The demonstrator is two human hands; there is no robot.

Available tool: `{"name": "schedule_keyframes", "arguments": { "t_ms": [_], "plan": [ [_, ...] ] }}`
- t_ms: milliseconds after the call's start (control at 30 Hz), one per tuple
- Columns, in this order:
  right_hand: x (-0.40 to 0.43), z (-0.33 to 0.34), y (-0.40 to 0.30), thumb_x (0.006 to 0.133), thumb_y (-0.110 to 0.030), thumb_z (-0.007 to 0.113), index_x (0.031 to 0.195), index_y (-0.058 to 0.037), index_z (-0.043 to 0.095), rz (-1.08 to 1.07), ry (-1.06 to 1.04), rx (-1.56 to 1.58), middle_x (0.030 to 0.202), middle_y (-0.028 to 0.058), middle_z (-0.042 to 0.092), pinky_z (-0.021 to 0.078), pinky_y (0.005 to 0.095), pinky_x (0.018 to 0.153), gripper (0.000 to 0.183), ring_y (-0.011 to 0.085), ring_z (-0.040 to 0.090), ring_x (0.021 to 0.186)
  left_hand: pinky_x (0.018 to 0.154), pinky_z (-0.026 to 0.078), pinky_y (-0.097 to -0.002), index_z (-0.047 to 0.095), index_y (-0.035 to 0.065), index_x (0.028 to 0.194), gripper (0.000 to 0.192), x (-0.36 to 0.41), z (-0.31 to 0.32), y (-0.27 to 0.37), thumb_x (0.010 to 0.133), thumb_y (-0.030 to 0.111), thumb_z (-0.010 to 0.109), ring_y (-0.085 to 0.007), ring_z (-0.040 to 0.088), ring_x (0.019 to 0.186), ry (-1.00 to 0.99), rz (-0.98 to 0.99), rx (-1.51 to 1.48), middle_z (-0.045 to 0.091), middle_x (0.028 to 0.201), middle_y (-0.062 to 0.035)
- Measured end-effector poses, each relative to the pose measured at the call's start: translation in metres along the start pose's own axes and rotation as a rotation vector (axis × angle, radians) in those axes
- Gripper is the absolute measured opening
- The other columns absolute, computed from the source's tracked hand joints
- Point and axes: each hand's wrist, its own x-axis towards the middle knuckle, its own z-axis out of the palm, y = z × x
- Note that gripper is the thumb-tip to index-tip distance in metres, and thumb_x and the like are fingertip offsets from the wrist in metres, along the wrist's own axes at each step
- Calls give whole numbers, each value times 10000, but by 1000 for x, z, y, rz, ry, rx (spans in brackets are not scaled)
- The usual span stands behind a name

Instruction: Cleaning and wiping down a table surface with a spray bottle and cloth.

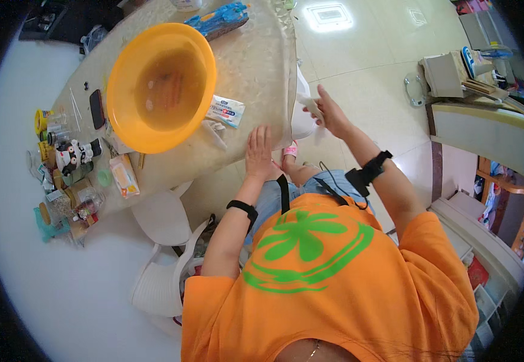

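Observation:
My left hand [259, 151] rests flat near the edge of the covered table [262, 77], its fingers pointing away from me and nothing held. My right hand [332, 113] is past the table's right edge, over the floor, and grips a white wipe [312, 107] that looks slightly blurred. Beyond my left hand, a packet of wipes [226, 111] lies on the table, with a crumpled white wipe [215, 132] just nearer to me. A large orange plastic basin [119, 92] stands beside them, holding brownish water with reddish elongated shapes whose kind I cannot tell.
A blue package [219, 20] lies beyond the basin. At the left are a phone [96, 109], a cow-patterned figurine [74, 156], another wipes packet [124, 175] and several jars. White chairs [164, 217] stand at the near left; another white seat [305, 108] is beside the table's right edge.

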Motion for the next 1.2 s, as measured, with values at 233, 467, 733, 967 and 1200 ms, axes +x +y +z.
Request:
{"name": "schedule_keyframes", "arguments": {
  "t_ms": [233,467,733,967,1200],
  "plan": [
    [-33,-23,-29,740,-823,393,1091,-28,624,135,-211,-314,866,37,628,321,227,593,899,103,448,710,1086,300,-406,406,15,1308,576,-20,-35,-18,792,200,581,-305,394,1247,-92,-21,-80,425,1311,-143],
    [-7,1,-79,745,-515,648,783,-39,698,-62,-95,-831,687,55,634,372,297,462,480,119,466,534,1028,384,-386,442,16,1294,495,-31,-57,-40,806,50,514,-276,469,1230,-26,32,-170,472,1339,-133],
    [-14,-54,-96,805,-210,589,793,-30,678,8,-216,-497,622,-7,474,301,261,455,201,96,386,513,945,455,-370,509,61,1256,484,-40,-108,-63,774,36,541,-284,539,1141,84,-108,-308,556,1234,-122],
    [18,-43,-74,843,-182,617,879,-40,666,43,158,-121,679,15,510,323,272,474,155,117,424,547,802,499,-371,631,116,1075,218,-57,-107,-127,888,191,549,-250,630,939,65,-268,-495,664,1021,-74],
    [-24,72,-103,912,-143,540,1132,-16,559,-920,808,-465,980,114,562,478,326,780,255,187,573,865,745,502,-377,651,117,995,315,-22,-75,-191,921,375,487,-258,651,800,-289,-346,-787,684,848,-65]
  ]
}}
